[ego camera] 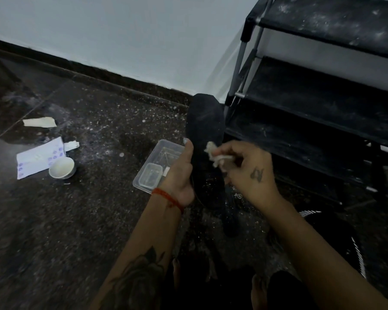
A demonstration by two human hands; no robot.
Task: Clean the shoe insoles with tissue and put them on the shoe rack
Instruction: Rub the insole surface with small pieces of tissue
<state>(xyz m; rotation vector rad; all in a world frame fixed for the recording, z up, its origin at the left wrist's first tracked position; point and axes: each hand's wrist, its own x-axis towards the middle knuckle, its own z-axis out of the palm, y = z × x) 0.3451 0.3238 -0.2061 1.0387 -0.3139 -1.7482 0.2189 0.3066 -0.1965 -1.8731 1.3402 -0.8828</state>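
Note:
My left hand [180, 173] grips a long black insole [205, 124] by its left edge, thumb up along the side, holding it upright above the floor. My right hand [248, 170] pinches a crumpled white tissue [214, 154] against the insole's face near its middle. A black shoe rack [318, 92] with dusty fabric shelves stands just right of the insole. Another dark shape, perhaps a second insole [230, 220], lies on the floor below the held one.
A clear plastic tray [160, 153] holding a smaller clear box sits on the dusty dark floor left of my left hand. Farther left are a white bowl [62, 167], a printed paper sheet [37, 159] and torn paper scraps [40, 122]. The wall runs behind.

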